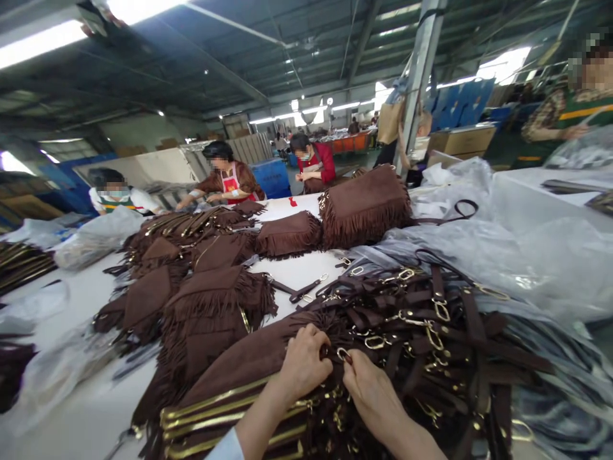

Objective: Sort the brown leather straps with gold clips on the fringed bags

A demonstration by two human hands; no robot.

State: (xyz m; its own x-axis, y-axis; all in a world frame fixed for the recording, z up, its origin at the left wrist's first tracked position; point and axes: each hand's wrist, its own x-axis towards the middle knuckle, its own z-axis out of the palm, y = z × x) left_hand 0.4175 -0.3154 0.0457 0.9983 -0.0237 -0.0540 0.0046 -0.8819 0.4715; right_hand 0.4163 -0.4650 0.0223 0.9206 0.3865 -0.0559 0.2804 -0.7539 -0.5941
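Observation:
In the middle foreground my left hand [304, 363] is closed in a pinch on a dark brown strap [325, 351], mostly hidden by the fingers. Close beside it, my right hand [371, 390] pinches a gold-toned metal ring [343, 352] between thumb and forefinger. Both hands are above a brown fringed suede bag piece [249, 358] with gold metal frame bars [215, 409] lying below. Just right of the hands spreads a tangled heap of brown straps [474, 319] with gold clasps and oval rings.
Fringed brown bags [205, 287] lie piled on the white table [287, 265] at left. A larger fringed bag [366, 201] stands farther back. Clear plastic sheeting [536, 268] covers the right side. Several co-workers [234, 182] are across the table; another person [569, 118] is at far right.

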